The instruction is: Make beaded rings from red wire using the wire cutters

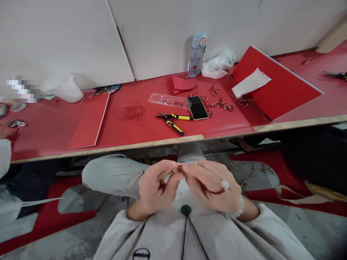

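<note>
My left hand (155,186) and my right hand (213,186) meet over my lap, below the table edge. Both pinch a tiny pale bead-like piece (175,169) between their fingertips. The right hand wears a ring and a beaded bracelet. A green bead (185,209) on a dark cord hangs at my chest. On the red table (54,126) above lie yellow-handled pliers (173,121), a black phone (197,107), a coil of thin red wire (130,111), a clear plastic tray (168,100) and scattered red-and-silver rings (221,104).
A water bottle (197,55) and a crumpled plastic bag (218,65) stand against the white wall. Red boards (89,121) (279,86) lie on the table, one with white paper (251,83) on it. A white tub (63,87) sits left. Another person's sleeve (4,155) shows far left.
</note>
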`<state>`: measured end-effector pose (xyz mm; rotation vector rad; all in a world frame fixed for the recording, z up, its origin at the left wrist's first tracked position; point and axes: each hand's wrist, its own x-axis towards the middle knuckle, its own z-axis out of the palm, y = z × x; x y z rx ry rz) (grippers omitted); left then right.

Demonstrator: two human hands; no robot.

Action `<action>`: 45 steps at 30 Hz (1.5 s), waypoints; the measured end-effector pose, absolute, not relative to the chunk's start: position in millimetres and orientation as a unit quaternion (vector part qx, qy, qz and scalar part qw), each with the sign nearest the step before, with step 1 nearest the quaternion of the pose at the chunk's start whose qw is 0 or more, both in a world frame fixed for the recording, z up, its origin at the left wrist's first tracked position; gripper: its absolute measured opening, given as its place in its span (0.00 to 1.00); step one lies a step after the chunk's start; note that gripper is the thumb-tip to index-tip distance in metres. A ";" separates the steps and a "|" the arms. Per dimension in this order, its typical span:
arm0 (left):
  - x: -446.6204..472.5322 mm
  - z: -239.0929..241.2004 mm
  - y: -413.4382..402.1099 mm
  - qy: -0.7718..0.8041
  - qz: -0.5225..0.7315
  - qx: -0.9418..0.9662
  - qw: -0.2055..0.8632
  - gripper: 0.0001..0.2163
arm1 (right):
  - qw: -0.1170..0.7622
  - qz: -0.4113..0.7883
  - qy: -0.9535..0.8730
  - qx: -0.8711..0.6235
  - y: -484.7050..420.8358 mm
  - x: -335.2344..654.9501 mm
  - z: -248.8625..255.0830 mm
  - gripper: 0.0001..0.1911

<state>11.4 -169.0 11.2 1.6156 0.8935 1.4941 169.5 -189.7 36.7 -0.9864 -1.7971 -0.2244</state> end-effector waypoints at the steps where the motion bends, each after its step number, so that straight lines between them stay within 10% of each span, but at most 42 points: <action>1: 14.4 12.2 -166.9 0.302 0.607 0.644 0.354 0.10 | 0.513 -0.096 -0.747 -0.411 -189.6 169.7 36.4 0.18; 15: 21.2 16.8 -160.5 0.249 0.624 0.663 0.331 0.08 | 0.483 0.024 -0.769 -0.417 -199.2 175.6 47.6 0.14; 22: 16.9 20.8 -164.5 0.272 0.588 0.618 0.445 0.01 | 0.429 0.713 -0.448 -0.326 -174.8 184.1 51.1 0.17; 25: 17.0 22.8 -164.9 0.247 0.585 0.586 0.503 0.03 | 0.364 0.838 -0.333 -0.235 -162.7 183.4 43.6 0.22; 29: 17.8 23.2 -164.0 0.249 0.566 0.541 0.571 0.06 | 0.455 0.736 -0.427 -0.262 -165.7 182.3 41.1 0.17; 33: 19.1 23.4 -163.1 0.251 0.551 0.516 0.606 0.07 | 0.552 0.357 -0.660 -0.364 -173.0 184.5 44.0 0.02; 37: 19.7 25.8 -164.2 0.267 0.553 0.507 0.605 0.05 | 0.531 0.033 -0.770 -0.352 -171.4 185.0 40.1 0.09; 45: 17.9 27.0 -166.0 0.327 0.568 0.533 0.535 0.05 | 0.569 0.056 -0.732 -0.371 -172.9 174.3 33.2 0.08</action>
